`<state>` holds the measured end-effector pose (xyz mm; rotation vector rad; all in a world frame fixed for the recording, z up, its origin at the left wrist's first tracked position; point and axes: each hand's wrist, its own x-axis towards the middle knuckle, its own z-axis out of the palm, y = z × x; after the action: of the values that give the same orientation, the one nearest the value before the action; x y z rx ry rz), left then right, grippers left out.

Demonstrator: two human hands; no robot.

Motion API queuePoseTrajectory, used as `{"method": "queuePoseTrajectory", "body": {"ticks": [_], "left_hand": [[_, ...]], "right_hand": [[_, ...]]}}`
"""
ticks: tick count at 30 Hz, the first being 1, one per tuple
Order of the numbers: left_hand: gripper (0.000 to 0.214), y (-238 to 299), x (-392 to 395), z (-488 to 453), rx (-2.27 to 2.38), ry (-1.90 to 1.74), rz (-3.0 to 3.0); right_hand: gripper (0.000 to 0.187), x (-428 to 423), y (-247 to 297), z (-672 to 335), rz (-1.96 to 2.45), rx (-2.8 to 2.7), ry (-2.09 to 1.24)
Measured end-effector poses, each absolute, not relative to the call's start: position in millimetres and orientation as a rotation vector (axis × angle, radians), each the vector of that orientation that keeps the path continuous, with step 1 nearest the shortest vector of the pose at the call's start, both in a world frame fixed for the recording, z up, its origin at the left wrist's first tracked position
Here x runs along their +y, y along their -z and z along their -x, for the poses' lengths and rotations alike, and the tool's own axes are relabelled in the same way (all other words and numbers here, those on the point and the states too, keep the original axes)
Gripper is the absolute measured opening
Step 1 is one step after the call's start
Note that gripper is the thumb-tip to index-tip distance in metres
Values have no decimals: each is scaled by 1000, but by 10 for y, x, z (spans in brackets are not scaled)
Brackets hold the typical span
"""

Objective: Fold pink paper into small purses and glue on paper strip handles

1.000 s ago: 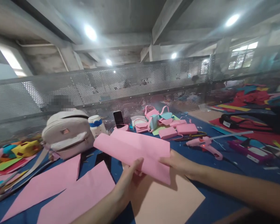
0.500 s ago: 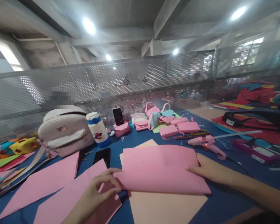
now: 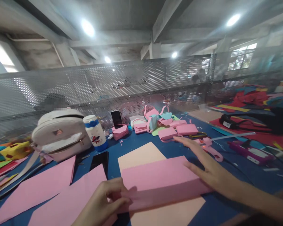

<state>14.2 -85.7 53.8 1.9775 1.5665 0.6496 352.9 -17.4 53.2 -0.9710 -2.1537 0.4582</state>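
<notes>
A pink paper sheet [image 3: 155,174] lies over a peach sheet [image 3: 142,153], bent along its length with a shaded strip along the near side. My left hand [image 3: 110,196] is closed on the left end of that pink sheet, thumb and fingers pinching it. Over the right end, my right hand [image 3: 202,166] is spread, thumb by the paper's upper right corner and fingers reaching past it toward the small bags. More pink sheets [image 3: 73,196] lie to the left, partly under my left forearm.
Behind stand a white backpack [image 3: 61,135], a bottle [image 3: 96,133], an upright phone [image 3: 117,119] and several small paper bags [image 3: 187,129]. Another phone [image 3: 99,163] lies flat. At right are a pink glue gun [image 3: 209,147] with its cord and a purple device [image 3: 251,152].
The curled pink sheet has come down flatter and nearer to me, uncovering more peach paper behind. My right hand has opened out and moved forward; my left still pinches the end.
</notes>
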Motion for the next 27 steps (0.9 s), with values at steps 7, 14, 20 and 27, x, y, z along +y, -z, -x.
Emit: {"method": "queuePoseTrajectory", "body": {"ticks": [7,14,20,27], "left_hand": [[44,-464,-865,-377,1397,-665,-1651],[52,-176,-717,-273,1443,-978,-1373],[46,-200,-718,-42,1430,-1007,-1774],[61,-48,-824,-284,845,-698,-2712]], "right_hand": [[48,-416,-754,-3352,423,-2612,-101],[66,-238,-515,-3147,483,-2929,-600],[63,-18,-379,-3024,443,-2992,-740],[64,210,-221,-2901,411,-2994,-776]]}}
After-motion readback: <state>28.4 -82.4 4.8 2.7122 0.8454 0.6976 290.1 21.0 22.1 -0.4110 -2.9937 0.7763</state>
